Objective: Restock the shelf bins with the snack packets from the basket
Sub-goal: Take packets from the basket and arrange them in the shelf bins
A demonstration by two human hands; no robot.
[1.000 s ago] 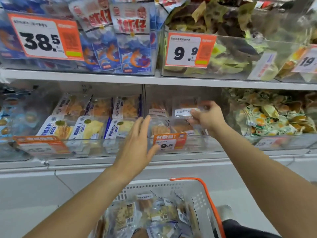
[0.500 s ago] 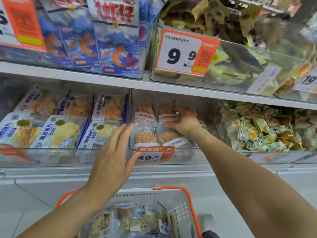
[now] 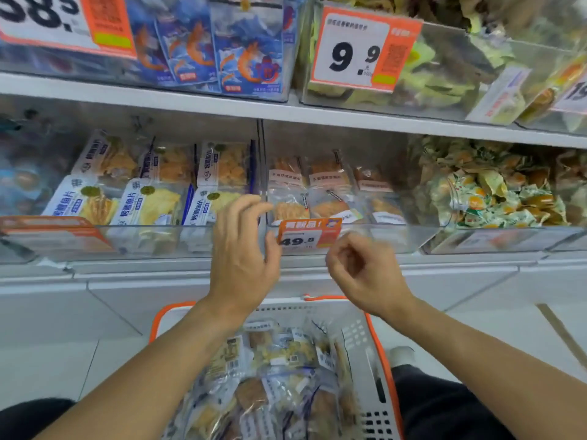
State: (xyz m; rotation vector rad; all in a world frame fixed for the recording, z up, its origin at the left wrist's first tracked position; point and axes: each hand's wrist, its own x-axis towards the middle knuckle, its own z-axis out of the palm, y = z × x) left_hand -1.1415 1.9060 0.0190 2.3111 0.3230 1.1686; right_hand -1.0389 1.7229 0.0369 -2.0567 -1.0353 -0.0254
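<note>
A grey basket with an orange rim (image 3: pixel 370 341) sits below me, holding several clear snack packets (image 3: pixel 279 385). On the middle shelf a clear bin (image 3: pixel 374 239) with a 49.8 tag (image 3: pixel 308 234) holds clear packets of orange-brown snacks (image 3: pixel 330 198). My left hand (image 3: pixel 243 249) hovers in front of the bin's left edge, fingers loosely bent, holding nothing. My right hand (image 3: pixel 365 271) is below the bin's front, blurred, fingers curled in and empty.
Left of that bin is another clear bin (image 3: pixel 143 239) of white-and-blue fish-slice packets (image 3: pixel 149 201). To the right is a bin of green-and-orange wrapped sweets (image 3: pixel 495 198). The upper shelf (image 3: pixel 286 106) carries blue shrimp packets (image 3: pixel 247 58) and a 9.9 tag (image 3: pixel 362 52).
My right hand has let go of the packet inside the 49.8 bin and drawn back down out of it, empty. My left hand stayed near the bin front, fingers bending.
</note>
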